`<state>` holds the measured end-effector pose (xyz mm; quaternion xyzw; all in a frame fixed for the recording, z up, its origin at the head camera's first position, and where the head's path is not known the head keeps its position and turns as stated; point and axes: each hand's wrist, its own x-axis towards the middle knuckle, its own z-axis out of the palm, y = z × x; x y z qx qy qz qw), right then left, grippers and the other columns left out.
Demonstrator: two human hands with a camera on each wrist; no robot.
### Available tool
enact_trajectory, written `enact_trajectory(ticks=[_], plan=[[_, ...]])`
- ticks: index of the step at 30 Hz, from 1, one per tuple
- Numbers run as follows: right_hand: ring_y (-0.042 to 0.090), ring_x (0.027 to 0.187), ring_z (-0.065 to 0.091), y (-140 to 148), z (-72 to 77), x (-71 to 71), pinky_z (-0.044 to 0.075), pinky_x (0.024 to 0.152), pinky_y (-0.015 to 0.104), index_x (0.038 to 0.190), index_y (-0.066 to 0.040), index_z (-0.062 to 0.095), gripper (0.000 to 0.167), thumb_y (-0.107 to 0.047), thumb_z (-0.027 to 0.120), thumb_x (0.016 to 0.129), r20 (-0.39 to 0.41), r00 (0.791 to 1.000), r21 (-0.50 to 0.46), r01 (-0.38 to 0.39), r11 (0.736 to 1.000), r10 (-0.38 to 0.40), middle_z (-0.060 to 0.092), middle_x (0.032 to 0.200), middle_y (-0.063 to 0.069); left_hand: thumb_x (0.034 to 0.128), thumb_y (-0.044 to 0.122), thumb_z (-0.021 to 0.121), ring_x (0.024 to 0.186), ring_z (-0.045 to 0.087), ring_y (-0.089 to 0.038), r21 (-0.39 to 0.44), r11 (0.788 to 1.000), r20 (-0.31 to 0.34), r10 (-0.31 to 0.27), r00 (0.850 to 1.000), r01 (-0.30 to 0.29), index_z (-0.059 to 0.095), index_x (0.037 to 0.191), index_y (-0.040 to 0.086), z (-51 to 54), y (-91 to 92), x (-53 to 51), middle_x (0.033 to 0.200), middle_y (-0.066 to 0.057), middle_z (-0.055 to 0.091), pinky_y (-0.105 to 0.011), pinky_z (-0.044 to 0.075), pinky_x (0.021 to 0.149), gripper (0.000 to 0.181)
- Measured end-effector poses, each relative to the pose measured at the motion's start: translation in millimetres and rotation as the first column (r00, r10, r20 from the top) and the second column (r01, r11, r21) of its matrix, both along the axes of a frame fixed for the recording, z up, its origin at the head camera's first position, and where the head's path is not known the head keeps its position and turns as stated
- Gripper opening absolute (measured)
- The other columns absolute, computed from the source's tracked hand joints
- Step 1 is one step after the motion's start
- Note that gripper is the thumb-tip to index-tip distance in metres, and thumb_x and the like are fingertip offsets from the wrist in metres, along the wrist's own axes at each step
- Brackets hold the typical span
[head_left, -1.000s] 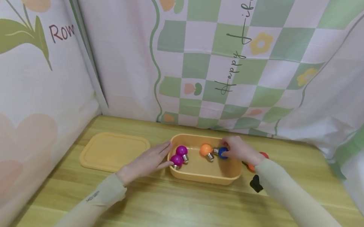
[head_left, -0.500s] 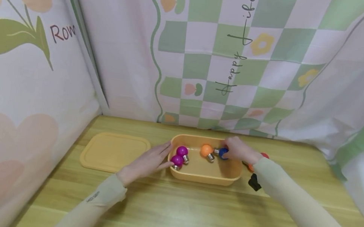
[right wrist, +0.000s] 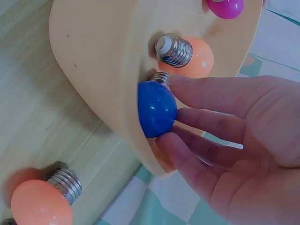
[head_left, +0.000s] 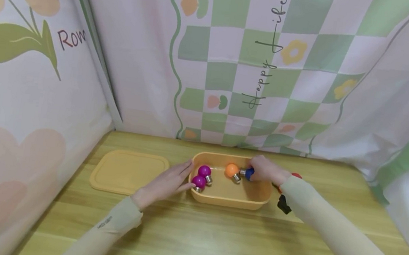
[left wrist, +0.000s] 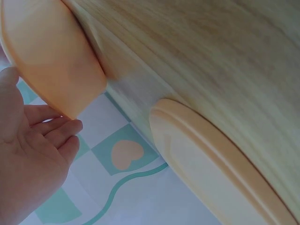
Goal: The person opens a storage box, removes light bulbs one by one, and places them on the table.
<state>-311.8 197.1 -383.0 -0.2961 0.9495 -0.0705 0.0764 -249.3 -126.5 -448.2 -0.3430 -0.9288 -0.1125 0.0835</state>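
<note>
Tub: we count four bulbs inside, right hand gripping blue bulb, left hand touching, fingers relaxed. Outside: orange bulb, red item, lid.

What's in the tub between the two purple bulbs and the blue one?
An orange bulb; the head view shows it, nearer the blue bulb than the purple bulbs.

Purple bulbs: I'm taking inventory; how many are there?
2: rear purple bulb and front purple bulb, at the left end inside the container. The right sleeve may hide others.
</note>
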Motion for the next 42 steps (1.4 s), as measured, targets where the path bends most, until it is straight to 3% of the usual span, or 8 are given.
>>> enact_trajectory(ticks=[12,21,26,32,42], plan=[[0.015,0.068,0.049,-1.0,-7.0,4.0,0.04,0.059,0.021,0.083,-0.001,0.063,0.017,-0.003,0.077,0.074,0.066,0.997,0.055,0.029,0.998,-0.033,0.057,0.075,0.003,0.1023,0.043,0.05,0.14,0.045,-0.039,-0.013,1.0,-0.01,-0.01,1.0,0.01,0.037,0.148,-0.008,-3.6,1.8,0.4,0.155,-0.026,0.036,-0.05,0.04,0.117,0.07],[0.016,0.069,0.05,-1.7,-14.2,4.5,0.041,0.06,0.022,0.083,-0.002,0.065,0.016,-0.006,0.079,0.076,0.095,0.994,0.059,0.054,0.997,-0.059,0.061,0.076,0.004,0.1025,0.043,0.049,0.141,0.044,-0.04,-0.002,1.0,0.009,-0.009,1.0,0.009,0.035,0.148,-0.008,-3.7,2.6,1.3,0.156,-0.025,0.034,-0.05,0.039,0.118,0.07],[0.016,0.069,0.051,2.1,-13.2,3.4,0.042,0.061,0.023,0.083,-0.001,0.067,0.017,-0.008,0.08,0.074,0.051,0.998,0.036,0.027,0.999,-0.028,0.064,0.077,0.007,0.102,0.042,0.051,0.139,0.046,-0.04,0.008,1.0,-0.01,-0.017,1.0,0.017,0.036,0.148,-0.009,-3.2,2.1,1.8,0.155,-0.027,0.036,-0.05,0.04,0.117,0.07],[0.014,0.065,0.048,10.1,-7.7,5.0,0.038,0.057,0.021,0.082,-0.001,0.066,0.012,-0.005,0.076,0.077,0.072,0.997,-0.048,0.03,0.998,-0.027,0.06,0.073,0.004,0.1023,0.043,0.05,0.141,0.045,-0.04,0.001,1.0,-0.001,-0.011,1.0,0.011,0.035,0.149,-0.008,-1.6,2.0,1.1,0.156,-0.026,0.034,-0.049,0.039,0.118,0.07],[0.021,0.08,0.064,21.1,6.5,11.5,0.059,0.071,0.034,0.097,0.003,0.07,0.022,-0.006,0.078,0.079,0.039,0.997,-0.123,0.065,0.99,-0.061,0.071,0.09,0.013,0.1018,0.04,0.052,0.139,0.045,-0.042,0.018,1.0,0.01,-0.013,1.0,0.013,0.036,0.148,-0.009,-0.1,-0.5,-0.4,0.155,-0.028,0.036,-0.051,0.04,0.117,0.069]])
